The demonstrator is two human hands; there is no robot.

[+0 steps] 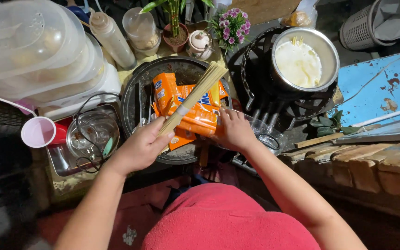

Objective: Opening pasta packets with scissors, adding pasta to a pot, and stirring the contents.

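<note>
A: Cluttered outdoor cooking corner; pot [305, 62] of white liquid on burner [260, 88], right edge.

B: Left hand [140, 149] clamped on spaghetti [195, 95], angled over pan [135, 99]. Right hand [235, 131] closed on orange packets [199, 118], steadying them.

The right hand's [234, 131] fingertips were hidden among the orange packets [200, 118]. The stacked plastic containers [33, 51] at ten o'clock were cut off by the frame's edge.

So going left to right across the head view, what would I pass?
Pink plastic cup → glass pot lid → left hand → right hand → steel pot of milky liquid → blue chipped painted board.
</note>
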